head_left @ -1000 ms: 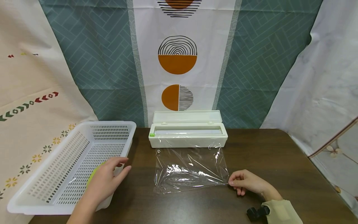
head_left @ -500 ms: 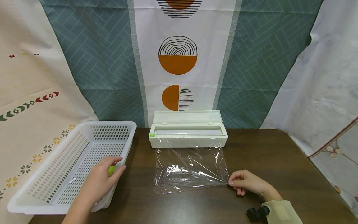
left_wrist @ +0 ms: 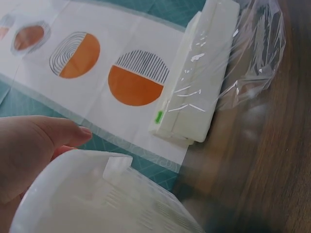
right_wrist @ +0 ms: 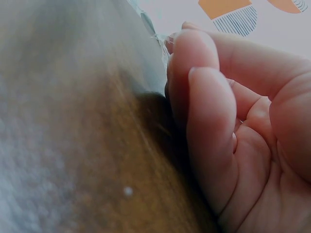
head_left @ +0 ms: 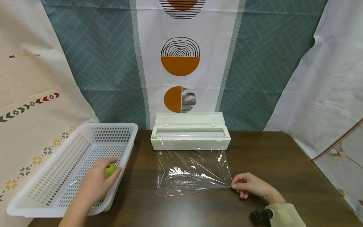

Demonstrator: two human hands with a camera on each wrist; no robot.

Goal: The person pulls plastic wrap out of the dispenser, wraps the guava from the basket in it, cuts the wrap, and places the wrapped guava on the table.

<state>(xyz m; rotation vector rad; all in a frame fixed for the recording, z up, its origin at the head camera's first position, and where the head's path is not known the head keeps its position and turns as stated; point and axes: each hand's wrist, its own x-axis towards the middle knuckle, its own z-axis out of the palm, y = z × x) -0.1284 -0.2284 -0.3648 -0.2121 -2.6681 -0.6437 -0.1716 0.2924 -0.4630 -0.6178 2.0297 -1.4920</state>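
In the head view my left hand (head_left: pixel 95 181) reaches into the white basket (head_left: pixel 129 151), thumb and index finger spread about a round green fruit (head_left: pixel 110 171). Most of the fruit is hidden by the hand; I cannot see clear contact. The left wrist view shows only the thumb and part of the hand behind the basket's rim (left_wrist: pixel 77 158). My right hand (head_left: pixel 252 186) pinches the near right corner of a clear sheet of cling film (head_left: pixel 193 173). The film runs out from a white cling film dispenser (head_left: pixel 190 144) with its lid raised.
A green slide (head_left: pixel 154 136) sits at the dispenser's left end. The dark wooden table (head_left: pixel 263 154) ends at a patterned cloth backdrop (head_left: pixel 181 66). The basket stands on the left, and a black strap piece (head_left: pixel 261 217) is at the right wrist.
My left hand has moved left and slightly down over the basket, so more of the green fruit shows between thumb and finger. My right hand and the cling film stay where they were.
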